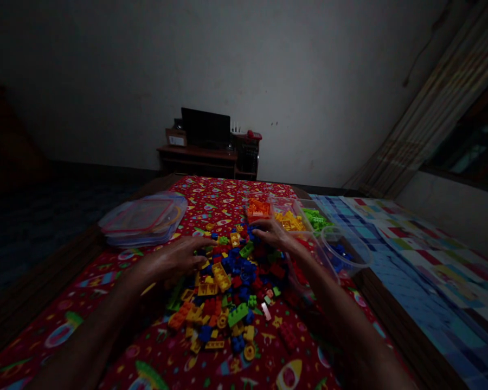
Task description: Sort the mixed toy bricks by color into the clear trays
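A heap of mixed toy building bricks (239,268) in yellow, blue, red, green and orange lies on the red patterned cloth. My left hand (179,257) hovers at the heap's left side, thumb and forefinger apart, with nothing visible between them. At the far right of the heap, my right hand (270,233) pinches a blue brick (251,233), partly covered by the fingers. Just beyond that hand are clear containers holding orange bricks (259,209), yellow bricks (290,221) and green bricks (316,219). Red bricks (303,271) sit in a nearer container, partly behind my right forearm.
A round clear tub (366,259) with blue bricks (340,257) stands at the right table edge. Stacked clear lids (144,219) lie at the left. Past the right edge is a checked blue bedspread (415,281). A monitor (206,127) stands on a desk by the wall.
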`<state>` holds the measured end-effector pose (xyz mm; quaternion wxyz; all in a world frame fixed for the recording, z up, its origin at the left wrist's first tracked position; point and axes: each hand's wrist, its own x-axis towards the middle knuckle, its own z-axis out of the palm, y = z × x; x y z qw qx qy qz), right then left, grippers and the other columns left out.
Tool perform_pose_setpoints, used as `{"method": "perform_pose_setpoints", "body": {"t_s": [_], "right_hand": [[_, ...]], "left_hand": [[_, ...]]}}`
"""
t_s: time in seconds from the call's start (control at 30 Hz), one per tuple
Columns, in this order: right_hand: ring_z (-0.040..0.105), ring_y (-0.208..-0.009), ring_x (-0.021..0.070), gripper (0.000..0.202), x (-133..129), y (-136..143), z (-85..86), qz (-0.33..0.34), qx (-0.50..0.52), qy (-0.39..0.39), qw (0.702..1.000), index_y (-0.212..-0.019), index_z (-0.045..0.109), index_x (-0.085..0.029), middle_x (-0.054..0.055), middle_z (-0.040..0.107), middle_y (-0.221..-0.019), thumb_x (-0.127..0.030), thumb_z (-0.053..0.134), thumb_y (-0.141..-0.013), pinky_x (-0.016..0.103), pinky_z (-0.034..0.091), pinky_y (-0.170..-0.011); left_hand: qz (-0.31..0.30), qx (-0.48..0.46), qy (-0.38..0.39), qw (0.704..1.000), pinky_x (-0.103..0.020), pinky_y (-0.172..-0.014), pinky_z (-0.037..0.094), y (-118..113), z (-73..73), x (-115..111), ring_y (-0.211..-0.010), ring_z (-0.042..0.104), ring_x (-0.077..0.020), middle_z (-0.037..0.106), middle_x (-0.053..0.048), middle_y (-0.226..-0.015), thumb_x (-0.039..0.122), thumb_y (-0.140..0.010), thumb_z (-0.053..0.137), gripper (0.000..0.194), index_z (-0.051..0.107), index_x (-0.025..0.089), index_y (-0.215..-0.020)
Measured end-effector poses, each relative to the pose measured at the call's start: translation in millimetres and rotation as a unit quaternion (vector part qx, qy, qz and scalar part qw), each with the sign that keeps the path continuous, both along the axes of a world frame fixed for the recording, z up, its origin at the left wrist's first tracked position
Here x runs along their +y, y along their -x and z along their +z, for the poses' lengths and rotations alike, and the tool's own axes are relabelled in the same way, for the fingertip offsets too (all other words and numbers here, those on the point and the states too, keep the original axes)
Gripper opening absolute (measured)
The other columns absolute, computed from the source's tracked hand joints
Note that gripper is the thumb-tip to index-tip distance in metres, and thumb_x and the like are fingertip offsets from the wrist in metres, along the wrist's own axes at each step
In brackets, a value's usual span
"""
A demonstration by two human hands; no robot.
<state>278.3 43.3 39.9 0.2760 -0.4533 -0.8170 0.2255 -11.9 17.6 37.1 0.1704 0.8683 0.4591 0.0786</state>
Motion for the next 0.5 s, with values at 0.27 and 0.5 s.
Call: {"method": "perform_pose_setpoints", "body": {"t_s": [0.27,0.5], "right_hand": [[0.066,-0.097,0.0221,0.030,-39,-4,-3.3,-0.026,-0.048,-0.056,0.997,-0.114,0.067,-0.020,0.008,0.071,-0.108,-0.031,0.050,-0.091,0.034,0.049,-0.086],[0.062,-0.107,0.0229,0.042,-50,-1,-9.4,-0.038,-0.052,-0.048,0.997,-0.122,0.062,-0.022,0.009,0.067,-0.118,-0.013,0.058,-0.081,0.037,0.046,-0.093]], "left_hand": [[0.015,-0.042,-0.046,0.998,-0.034,-0.094,0.047,-14,-0.4,-1,-0.110,0.061,-0.0256,0.067,-0.008,-0.121,0.034,-0.079,0.052,0.043,0.065,0.021,-0.119],[0.032,-0.058,-0.075,0.995,-0.032,-0.092,0.047,-26,3.7,-7,-0.102,0.064,-0.0222,0.070,-0.006,-0.113,0.033,-0.083,0.045,0.037,0.068,0.022,-0.111]]}}
